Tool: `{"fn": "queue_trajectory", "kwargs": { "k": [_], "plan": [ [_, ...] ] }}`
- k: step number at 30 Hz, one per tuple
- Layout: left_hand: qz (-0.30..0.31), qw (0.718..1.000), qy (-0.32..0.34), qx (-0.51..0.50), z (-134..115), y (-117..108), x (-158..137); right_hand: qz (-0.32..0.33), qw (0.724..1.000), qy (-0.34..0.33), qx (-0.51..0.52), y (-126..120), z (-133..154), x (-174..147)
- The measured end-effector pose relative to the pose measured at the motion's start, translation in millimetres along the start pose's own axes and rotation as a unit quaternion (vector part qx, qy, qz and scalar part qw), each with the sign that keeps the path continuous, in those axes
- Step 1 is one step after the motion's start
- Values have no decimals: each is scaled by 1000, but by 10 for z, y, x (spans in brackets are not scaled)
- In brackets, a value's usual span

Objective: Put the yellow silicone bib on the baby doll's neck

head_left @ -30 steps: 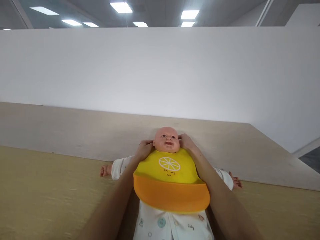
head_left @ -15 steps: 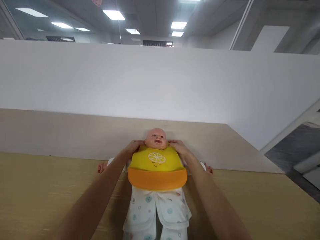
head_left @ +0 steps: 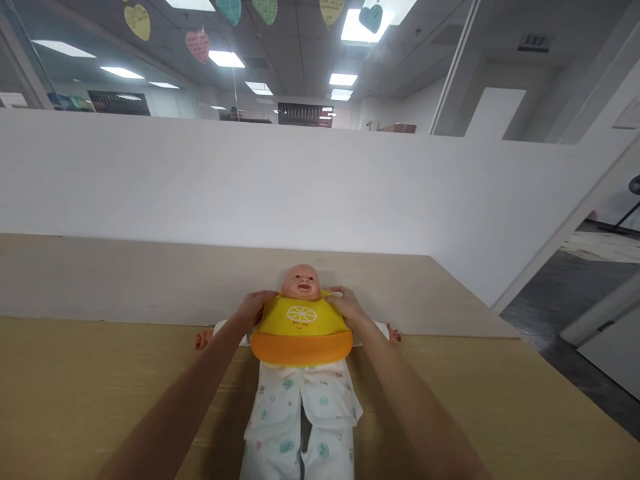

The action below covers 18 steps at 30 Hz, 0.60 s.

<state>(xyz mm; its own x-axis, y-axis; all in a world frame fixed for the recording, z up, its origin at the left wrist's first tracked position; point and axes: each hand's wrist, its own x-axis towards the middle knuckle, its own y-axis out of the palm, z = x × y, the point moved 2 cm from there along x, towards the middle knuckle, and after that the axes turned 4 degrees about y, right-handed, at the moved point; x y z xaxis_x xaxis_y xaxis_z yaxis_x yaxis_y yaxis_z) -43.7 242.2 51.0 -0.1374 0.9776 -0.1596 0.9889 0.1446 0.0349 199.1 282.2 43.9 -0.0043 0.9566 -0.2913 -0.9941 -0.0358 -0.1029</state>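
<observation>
A baby doll lies on its back, arms stretched out sideways, in a white outfit with pastel prints. Over its chest is a yellow bib bearing a white citrus slice, with an orange catch pocket along the bottom. My left hand grips the bib's upper edge beside the doll's neck, fingertips close to the shoulder. On the other side my right hand has its thumb and fingers closed on the opposite upper edge. The back of the doll's neck and the bib's strap ends are hidden.
The doll rests on a wooden-toned table with a greyish strip along the back. Behind stands a white partition, topped by glass with heart-shaped notes. A floor shows past the table's right edge.
The camera view has tilted up and shifted, so heart notes now show. My right hand has moved slightly down from the doll's neck along the bib edge; my left hand sits slightly farther out.
</observation>
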Motion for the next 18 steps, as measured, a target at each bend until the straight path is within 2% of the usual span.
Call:
{"fn": "queue_trajectory", "kwargs": {
  "k": [2, 4, 5, 7, 9, 12, 15, 18],
  "plan": [
    [-39, 998, 41, 40, 4, -87, -116, -40, 991, -69, -103, -122, -30, -93],
    [-87, 979, 125, 133, 24, -214, -266, -90, 955, -163, -229, -289, -75, -243],
    [-109, 958, 179, 197, 48, -283, -352, -109, 926, -211, -294, -372, -108, -331],
    [-140, 889, 284, 332, 136, -408, -531, -126, 861, -281, -405, -512, -203, -502],
    [-153, 820, 352, 424, 273, -506, -695, -125, 808, -306, -488, -601, -325, -629],
    [-170, 753, 401, 493, 479, -595, -894, -135, 760, -307, -556, -634, -490, -716],
    [-184, 722, 418, 519, 617, -631, -1067, -155, 738, -317, -576, -593, -592, -740],
    [-183, 718, 419, 525, 715, -657, -1249, -189, 731, -326, -569, -556, -653, -768]
  ]
}}
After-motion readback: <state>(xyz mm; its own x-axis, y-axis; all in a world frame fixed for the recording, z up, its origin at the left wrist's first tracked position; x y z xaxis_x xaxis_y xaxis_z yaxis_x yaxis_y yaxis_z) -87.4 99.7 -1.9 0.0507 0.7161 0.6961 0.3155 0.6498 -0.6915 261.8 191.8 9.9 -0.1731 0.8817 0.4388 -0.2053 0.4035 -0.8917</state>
